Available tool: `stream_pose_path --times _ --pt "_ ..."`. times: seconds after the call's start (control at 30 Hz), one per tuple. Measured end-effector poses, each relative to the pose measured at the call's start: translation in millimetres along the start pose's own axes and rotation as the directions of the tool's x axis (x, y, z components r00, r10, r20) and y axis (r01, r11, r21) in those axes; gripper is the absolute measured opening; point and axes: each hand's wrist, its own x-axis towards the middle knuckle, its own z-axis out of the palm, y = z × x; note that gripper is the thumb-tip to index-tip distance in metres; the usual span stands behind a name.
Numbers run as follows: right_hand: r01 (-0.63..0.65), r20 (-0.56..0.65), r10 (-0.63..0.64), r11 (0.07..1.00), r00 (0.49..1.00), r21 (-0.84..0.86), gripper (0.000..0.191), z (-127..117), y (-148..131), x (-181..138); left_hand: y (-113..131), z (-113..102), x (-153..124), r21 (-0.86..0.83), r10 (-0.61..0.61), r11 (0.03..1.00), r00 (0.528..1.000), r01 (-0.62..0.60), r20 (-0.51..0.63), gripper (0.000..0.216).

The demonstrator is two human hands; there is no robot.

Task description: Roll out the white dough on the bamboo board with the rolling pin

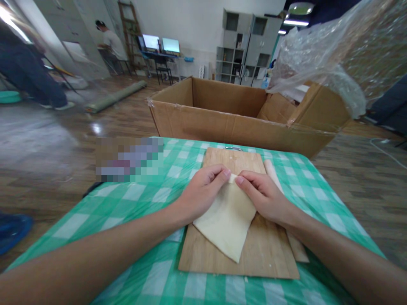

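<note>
A pale, thin sheet of dough (pixel 231 222) lies on a wooden cutting board (pixel 203 256), one pointed corner toward me. My left hand (pixel 205 186) pinches its far edge between thumb and fingers. Close beside it, my right hand (pixel 263 192) grips the same edge, so the two thumbs nearly meet there. The far edge looks slightly folded or rolled under the fingertips. Part of the dough is hidden behind both hands. Along the board's right side lies a wooden rolling pin (pixel 271 171), partly covered by my right hand and forearm.
A green checked cloth (pixel 152 228) covers the table. Beyond the table stands a large open cardboard box (pixel 222 120), with plastic wrap (pixel 321 63) at its right. A blurred, pixelated item (pixel 129 161) lies at the table's left edge. Two people are farther off at the left.
</note>
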Motion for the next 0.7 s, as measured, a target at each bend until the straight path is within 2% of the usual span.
stream_pose_path --times 0.1,0.2,0.27,0.37,0.43,0.6,0.7 --pt "-0.005 -0.012 0.005 0.999 1.0 0.033 0.04 -0.3 0.2 0.0 -2.2 0.6 0.6 -0.065 -0.014 0.998 0.998 0.019 0.067 0.039" --pt "-0.044 -0.023 0.046 0.995 0.999 0.087 0.04 -0.9 2.3 -0.4 -4.8 0.8 1.4 -0.087 -0.025 0.996 0.998 0.029 0.051 0.038" --pt "-0.037 -0.041 0.04 0.998 0.998 0.054 0.039 -1.1 3.8 -0.5 -5.3 0.7 1.5 -0.098 -0.043 0.994 0.999 0.046 0.034 0.037" --pt "-0.007 -0.048 0.006 1.0 0.999 -0.012 0.038 -1.3 4.0 -0.8 -3.7 0.8 0.9 -0.108 -0.06 0.992 0.996 0.067 0.072 0.034" --pt "-0.012 -0.041 0.012 1.0 0.999 0.001 0.037 -1.6 3.0 -1.1 -2.2 0.9 0.6 -0.107 -0.059 0.992 0.994 0.069 0.089 0.029" --pt "-0.049 -0.038 0.051 0.997 0.998 0.056 0.036 -2.2 2.6 -1.3 -1.0 0.6 0.8 -0.173 -0.073 0.982 0.997 0.073 0.008 0.024" --pt "-0.015 -0.047 0.015 1.0 0.999 0.004 0.034 -2.3 4.2 -0.6 0.1 0.3 0.4 -0.211 -0.096 0.972 0.995 0.102 0.036 0.026"
